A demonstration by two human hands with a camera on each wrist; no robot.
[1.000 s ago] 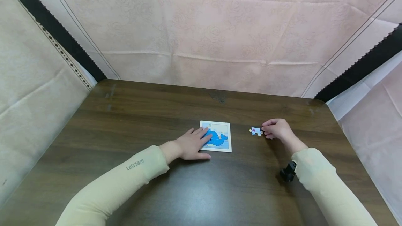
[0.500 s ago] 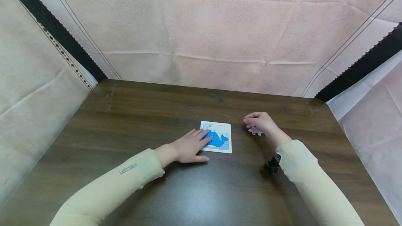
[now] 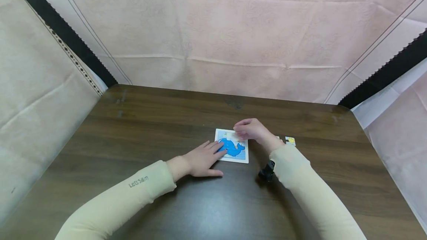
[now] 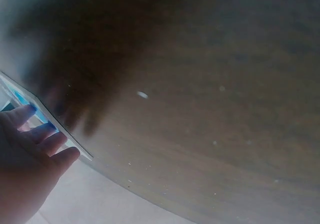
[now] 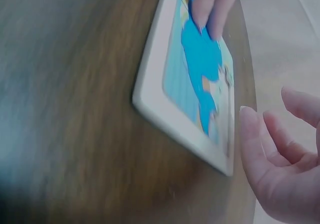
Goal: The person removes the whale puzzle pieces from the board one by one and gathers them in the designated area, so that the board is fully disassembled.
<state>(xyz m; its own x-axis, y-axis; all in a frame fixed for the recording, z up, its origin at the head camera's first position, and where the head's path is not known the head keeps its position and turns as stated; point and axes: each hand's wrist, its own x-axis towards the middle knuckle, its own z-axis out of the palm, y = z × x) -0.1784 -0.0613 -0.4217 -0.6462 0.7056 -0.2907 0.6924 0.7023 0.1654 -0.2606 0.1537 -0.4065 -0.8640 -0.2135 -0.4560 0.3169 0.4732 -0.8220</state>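
A square whale jigsaw puzzle (image 3: pixel 239 158) in a white frame lies flat on the table. My left hand (image 3: pixel 201 160) rests on its left side with straight, spread fingers, which touch the blue whale in the right wrist view. Over the puzzle's upper right corner hovers my right hand (image 3: pixel 250 129), its fingers loosely bent. In the right wrist view a gap shows between that hand's thumb and fingers (image 5: pixel 252 129), with nothing visible in it. Behind the right wrist lies a puzzle piece (image 3: pixel 290 140) with a yellow shape; a second piece (image 3: pixel 278 137) is mostly hidden.
The brown wooden table (image 3: pixel 150 121) extends on all sides of the puzzle. A pale patterned cloth (image 3: pixel 213 40) hangs behind its far edge. A black wrist camera (image 3: pixel 267 172) sits beneath the right sleeve, close to the tabletop.
My right hand has moved left from the loose pieces to above the puzzle's upper right corner. The yellow-marked piece, covered before, now shows. My left hand stays on the puzzle.
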